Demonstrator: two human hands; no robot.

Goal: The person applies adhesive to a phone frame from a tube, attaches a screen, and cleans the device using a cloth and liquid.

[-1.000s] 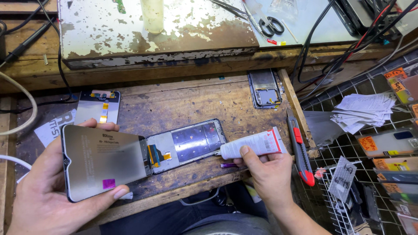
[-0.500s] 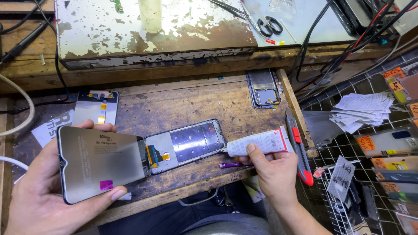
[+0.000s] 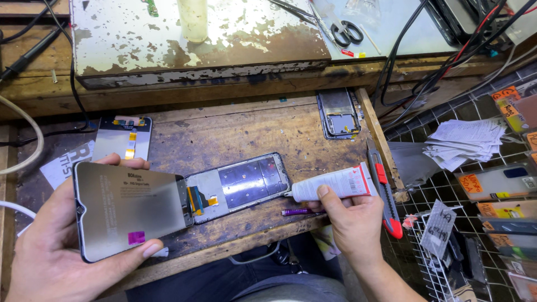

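Glue tube point(image 3: 335, 185) pinched in right-hand fingers point(image 3: 323, 193), left-hand fingers point(image 3: 150, 249) clamping screen panel point(image 3: 127, 210)

One view only: your head cam, looking steeply down and forward over the table's point(image 3: 251, 128) near edge, close range. Far edge runs along the frame's top, right edge meets a wire rack point(image 3: 475, 184), your hands enter from the bottom.
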